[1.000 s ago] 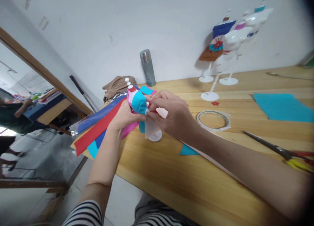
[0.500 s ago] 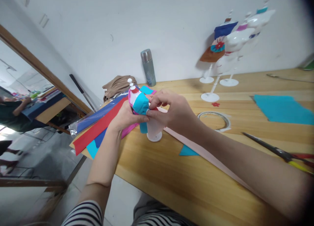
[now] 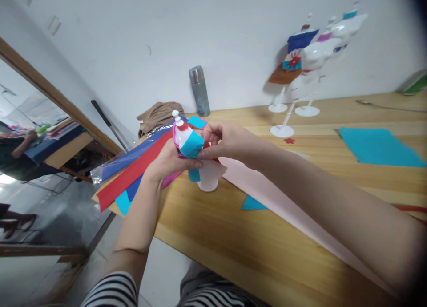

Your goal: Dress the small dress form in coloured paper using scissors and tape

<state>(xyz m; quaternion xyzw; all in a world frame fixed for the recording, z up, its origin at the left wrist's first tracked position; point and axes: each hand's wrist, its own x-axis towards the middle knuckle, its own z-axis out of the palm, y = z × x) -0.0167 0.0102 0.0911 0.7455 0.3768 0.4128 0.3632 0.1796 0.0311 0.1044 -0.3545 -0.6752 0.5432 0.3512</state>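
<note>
Two hands on a small dress form (image 3: 185, 134), at the left end of the table (image 3: 207, 229).
The left hand (image 3: 168, 159) is wrapped round its side; the right hand (image 3: 225, 139) pinches the blue cloth (image 3: 192, 145) on its front. From here the form looks light, hard and slick — best held firmly at the body — while the cloth seems soft, to be taken by its edge.

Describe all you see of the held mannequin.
The mannequin looks like glossy white plastic, topped by stacked knobs, with a red neck band. Blue fabric wraps its chest, with magenta trim at one side; pale pink fabric hangs below. It slants above a round white base; whether that rests on the table is unclear. The left hand grips it; the right hand touches the blue fabric's side, its grip unclear.
</note>
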